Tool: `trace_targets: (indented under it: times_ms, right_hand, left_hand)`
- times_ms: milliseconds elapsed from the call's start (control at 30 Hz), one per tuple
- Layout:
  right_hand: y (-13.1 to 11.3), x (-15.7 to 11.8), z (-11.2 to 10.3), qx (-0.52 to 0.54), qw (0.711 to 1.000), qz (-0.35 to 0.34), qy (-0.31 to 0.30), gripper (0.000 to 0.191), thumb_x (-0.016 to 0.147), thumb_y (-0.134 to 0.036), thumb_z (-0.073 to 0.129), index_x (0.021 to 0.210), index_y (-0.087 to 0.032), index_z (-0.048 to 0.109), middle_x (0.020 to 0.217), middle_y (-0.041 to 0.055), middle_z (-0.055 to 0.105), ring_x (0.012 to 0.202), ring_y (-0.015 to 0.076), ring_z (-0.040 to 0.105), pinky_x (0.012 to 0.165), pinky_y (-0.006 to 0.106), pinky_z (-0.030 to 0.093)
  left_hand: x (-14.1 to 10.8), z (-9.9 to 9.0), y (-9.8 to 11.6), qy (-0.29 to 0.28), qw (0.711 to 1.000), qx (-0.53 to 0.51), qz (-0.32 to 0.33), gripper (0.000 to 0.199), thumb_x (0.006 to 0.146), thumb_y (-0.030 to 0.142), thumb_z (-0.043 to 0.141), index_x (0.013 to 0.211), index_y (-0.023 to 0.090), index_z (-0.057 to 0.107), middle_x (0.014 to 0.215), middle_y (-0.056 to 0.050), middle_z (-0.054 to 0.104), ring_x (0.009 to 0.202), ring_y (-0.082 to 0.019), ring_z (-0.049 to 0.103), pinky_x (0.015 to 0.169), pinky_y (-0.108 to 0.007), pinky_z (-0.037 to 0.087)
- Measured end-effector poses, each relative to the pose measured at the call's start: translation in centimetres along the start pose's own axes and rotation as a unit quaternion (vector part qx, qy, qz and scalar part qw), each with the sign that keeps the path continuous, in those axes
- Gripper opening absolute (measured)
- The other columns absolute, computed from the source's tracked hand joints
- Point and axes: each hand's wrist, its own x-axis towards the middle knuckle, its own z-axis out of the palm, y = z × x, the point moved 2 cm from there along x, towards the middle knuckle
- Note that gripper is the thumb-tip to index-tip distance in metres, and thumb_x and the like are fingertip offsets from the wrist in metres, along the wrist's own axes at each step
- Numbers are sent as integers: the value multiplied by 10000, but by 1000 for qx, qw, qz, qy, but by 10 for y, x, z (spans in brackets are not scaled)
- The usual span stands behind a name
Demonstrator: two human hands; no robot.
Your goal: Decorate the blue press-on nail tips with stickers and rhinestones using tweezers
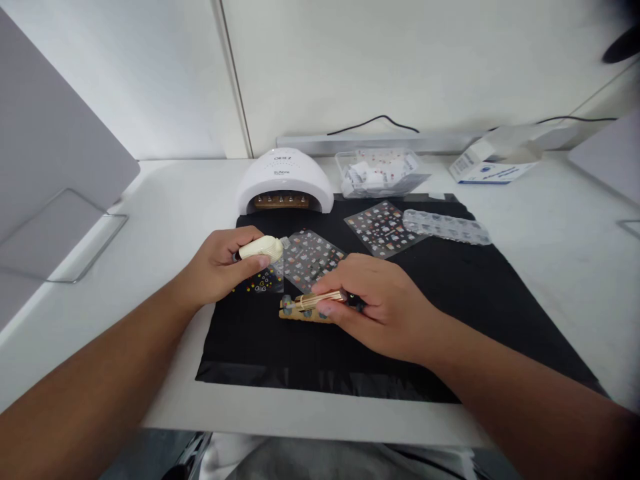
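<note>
My left hand [225, 263] is closed around a cream-coloured nail polish bottle [263, 249], tilted with its clear neck to the right. Between the fingers of my right hand [380, 303] is a gold-handled nail polish brush [320, 299], its tip pointing left. That tip is over the left end of a small tan strip [305, 316] bearing nail tips; whether it touches them I cannot tell. My right hand hides part of the strip. Just beyond lie a clear nail sticker sheet [313, 257] and a smaller sheet with yellow and white shapes [263, 280].
A white nail lamp [285, 177] holding several nail tips stands at the back of the black mat [400, 380]. Further right are another sticker sheet [383, 229], a clear ridged packet [447, 227], a plastic box [377, 172] of packets and an open carton [495, 157].
</note>
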Motion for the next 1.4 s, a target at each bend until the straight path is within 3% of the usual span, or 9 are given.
trace_targets:
  times_ms: [233,467,600,800,1000,1400]
  right_hand:
    - [-1,0,-1,-14,999,-6,35,99,884,-240,575,887,-188,658,742,13,723,656,133,631,661,256,462]
    - [-1,-1,0,6,999,-35,2,122,890,-257,571,879,-178,663,732,14,722,649,137,625,664,263,466]
    - [0,-1,-2,-11,1000,-9,28,98,882,-240,582,887,-181,659,752,9,726,662,129,627,657,251,462]
    - [1,-1,-2,-9,1000,-21,15,113,888,-264,573,874,-191,658,746,12,731,657,137,634,656,261,469]
    - [5,0,-4,-4,999,29,17,115,882,-244,557,885,-198,662,755,11,728,666,134,647,649,259,472]
    - [5,-1,-2,7,1000,8,18,93,868,-239,582,863,-187,659,729,8,720,653,125,644,639,245,468]
  left_hand:
    - [0,1,-1,-2,1000,-2,-4,233,851,388,576,778,167,594,658,31,521,590,-107,453,535,-227,353]
    - [-1,1,-1,-5,1000,-8,-4,225,863,374,577,786,163,590,658,36,508,582,-96,440,529,-222,344]
    - [-1,1,-1,-4,1000,-8,0,216,860,364,578,792,160,597,660,32,517,593,-98,450,540,-222,353]
    - [-1,0,0,-8,1000,-24,-3,220,858,366,584,773,163,588,645,36,506,571,-93,441,517,-219,346]
    - [-1,0,-1,-3,1000,-23,-9,241,855,389,588,787,158,600,659,25,517,589,-100,449,527,-221,354]
    - [-1,1,-2,-7,1000,-29,-1,235,857,380,595,788,155,595,659,29,514,587,-97,443,523,-213,348]
